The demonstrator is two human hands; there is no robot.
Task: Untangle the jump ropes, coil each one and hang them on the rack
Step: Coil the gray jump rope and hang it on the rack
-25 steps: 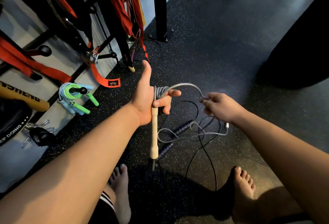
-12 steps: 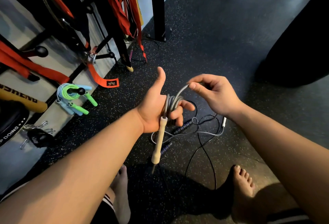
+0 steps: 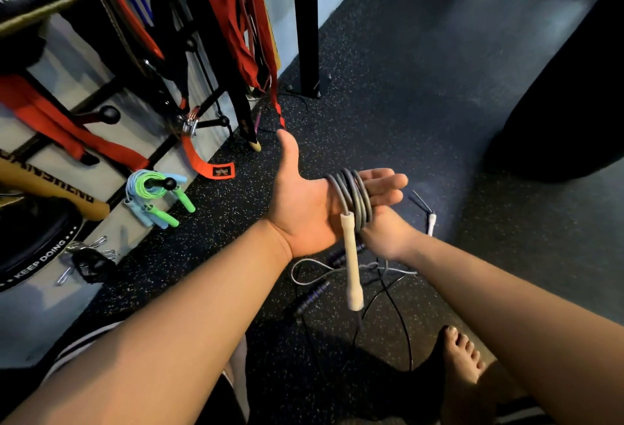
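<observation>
My left hand (image 3: pixel 304 208) is held palm up with the fingers straight, and the grey jump rope (image 3: pixel 351 195) is wound in several loops around it. The rope's pale wooden handle (image 3: pixel 351 262) hangs down from the coil. My right hand (image 3: pixel 385 237) sits just under the left hand's fingers, and its own fingers are hidden. The rest of the grey rope (image 3: pixel 304 269) trails on the floor, mixed with a thin black rope (image 3: pixel 401 320) that has dark purple handles (image 3: pixel 309 301). A small white end piece (image 3: pixel 431 222) lies to the right.
The wall rack's black pegs (image 3: pixel 108 115) are at left; one peg carries coiled green and blue ropes (image 3: pixel 155 195). Red straps (image 3: pixel 236 19) hang there. A black post (image 3: pixel 305 19) stands behind and a black punching bag (image 3: pixel 574 104) at right. My bare foot (image 3: pixel 462 357) is below.
My left hand has opened flat with the coil around it. My right hand has swung from above the coil down underneath the left hand, adding rope to the loops.
</observation>
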